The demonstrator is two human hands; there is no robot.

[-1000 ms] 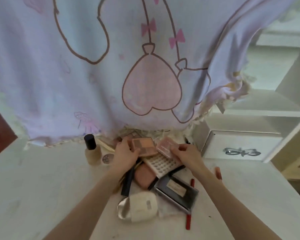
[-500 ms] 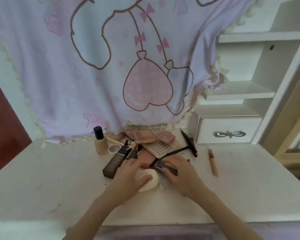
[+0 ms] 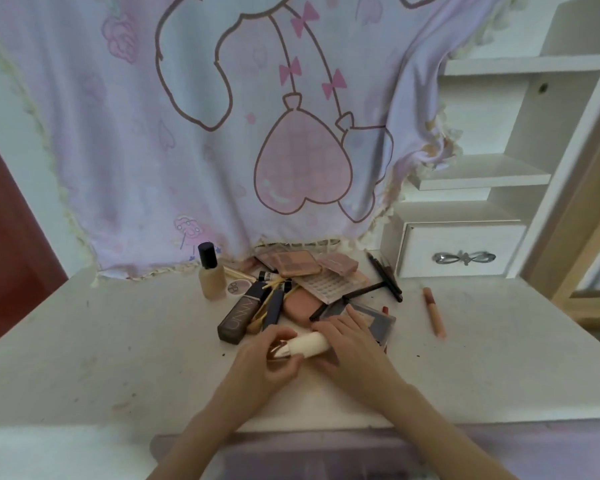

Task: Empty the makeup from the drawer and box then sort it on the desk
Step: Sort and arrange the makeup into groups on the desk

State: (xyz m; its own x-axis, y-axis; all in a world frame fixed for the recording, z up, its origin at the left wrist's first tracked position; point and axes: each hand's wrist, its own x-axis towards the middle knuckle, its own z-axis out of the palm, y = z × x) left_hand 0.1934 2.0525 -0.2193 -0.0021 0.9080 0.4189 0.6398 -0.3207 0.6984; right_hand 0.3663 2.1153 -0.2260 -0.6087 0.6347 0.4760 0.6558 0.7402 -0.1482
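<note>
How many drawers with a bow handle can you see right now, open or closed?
1. A single white drawer sits closed under the shelves at the desk's back right, its silver bow handle facing forward. Others may lie outside the view.

A cream-white rounded plastic compact case [image 3: 307, 344] with a shiny metallic underside lies tilted on edge, gripped by the left hand [image 3: 264, 362] and touched by the right hand [image 3: 352, 344]. Just beyond the fingers sits a jumbled heap: a dark brown rectangular tube [image 3: 239, 315], a peach compact [image 3: 300, 303], a grey flat palette [image 3: 378, 322], and pink blush palettes [image 3: 297, 263]. A beige glass foundation bottle with a black cap [image 3: 210, 275] stands upright beyond the left hand, and a slim peach lip-gloss tube [image 3: 433, 311] lies alone, well right of the right hand.
</note>
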